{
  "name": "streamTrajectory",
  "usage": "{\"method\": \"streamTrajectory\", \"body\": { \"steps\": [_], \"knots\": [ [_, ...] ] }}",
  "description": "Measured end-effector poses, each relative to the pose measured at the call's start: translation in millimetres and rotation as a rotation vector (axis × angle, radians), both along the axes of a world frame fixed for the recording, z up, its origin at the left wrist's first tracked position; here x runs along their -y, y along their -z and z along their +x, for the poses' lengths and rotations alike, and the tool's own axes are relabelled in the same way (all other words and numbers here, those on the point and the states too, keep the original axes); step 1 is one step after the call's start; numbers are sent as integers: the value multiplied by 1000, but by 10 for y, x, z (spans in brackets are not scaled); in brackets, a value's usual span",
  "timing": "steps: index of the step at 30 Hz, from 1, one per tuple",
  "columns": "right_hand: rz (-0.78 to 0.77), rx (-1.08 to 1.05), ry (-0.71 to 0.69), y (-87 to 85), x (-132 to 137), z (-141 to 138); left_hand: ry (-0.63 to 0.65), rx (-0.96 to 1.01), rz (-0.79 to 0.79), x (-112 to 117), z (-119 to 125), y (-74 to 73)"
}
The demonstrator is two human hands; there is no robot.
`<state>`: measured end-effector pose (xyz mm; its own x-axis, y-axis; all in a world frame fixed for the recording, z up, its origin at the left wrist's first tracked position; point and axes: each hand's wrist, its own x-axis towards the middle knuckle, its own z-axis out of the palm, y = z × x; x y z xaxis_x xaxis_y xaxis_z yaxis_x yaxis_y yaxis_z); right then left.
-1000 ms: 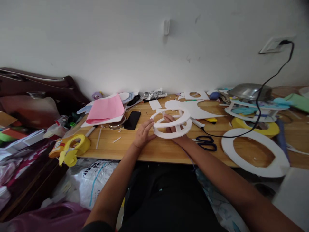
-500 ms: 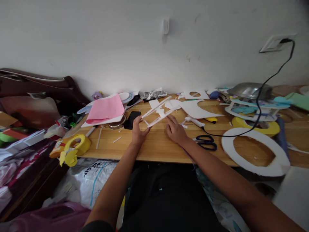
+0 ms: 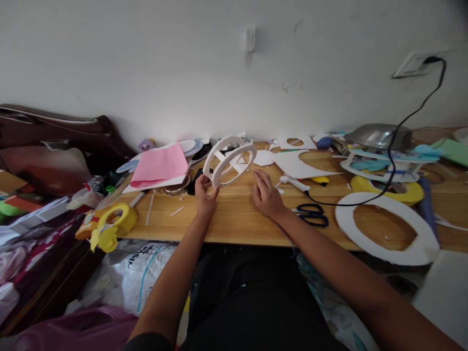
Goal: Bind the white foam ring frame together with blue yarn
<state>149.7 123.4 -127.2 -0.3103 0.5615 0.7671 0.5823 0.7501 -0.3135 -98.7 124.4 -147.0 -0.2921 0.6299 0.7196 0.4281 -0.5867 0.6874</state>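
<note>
My left hand [image 3: 205, 197] grips the lower left edge of a white frame [image 3: 218, 174], made of two foam-like rings joined by short struts. The frame is tilted above the table, its openings turned partly towards me. To its right, my right hand [image 3: 266, 196] is apart from it, fingers stretched forward and nothing visible in them. Just beyond that hand lies a white glue gun [image 3: 294, 184] with a black cord. Dark-handled scissors [image 3: 311, 215] lie beside my right wrist. Behind my left fingers a black flat object [image 3: 195, 183] is partly hidden.
On the wooden table [image 3: 234, 224] lie a pink sheet [image 3: 160, 165], yellow tape [image 3: 124, 218] and white cut-outs [image 3: 303, 165]. At right are a large white ring [image 3: 349, 229] and a metal bowl [image 3: 378, 136] on another ring frame. The black cord [image 3: 417, 114] runs to a wall socket.
The white frame has turned from edge-on to showing its round openings, and shifted slightly left with my left hand. My right hand has come away from it.
</note>
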Motion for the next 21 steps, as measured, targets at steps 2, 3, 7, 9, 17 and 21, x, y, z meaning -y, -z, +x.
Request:
{"method": "streamTrajectory", "body": {
  "steps": [2,3,7,9,17,21],
  "knots": [
    [4,-13,7,-11,1,5,6,52,-10,-33,-30,16],
    [4,-18,10,-19,5,7,9,74,-15,-46,-42,20],
    [9,-45,19,-57,33,7,29,146,-33,-58,-64,6],
    [11,-66,28,-67,41,8,38,179,-42,-50,-58,-13],
    [21,-204,115,-53,-27,69,43,310,-71,-27,-52,-74],
    [12,-282,164,-58,-82,119,-13,358,-79,-16,-75,-100]
  ]
}}
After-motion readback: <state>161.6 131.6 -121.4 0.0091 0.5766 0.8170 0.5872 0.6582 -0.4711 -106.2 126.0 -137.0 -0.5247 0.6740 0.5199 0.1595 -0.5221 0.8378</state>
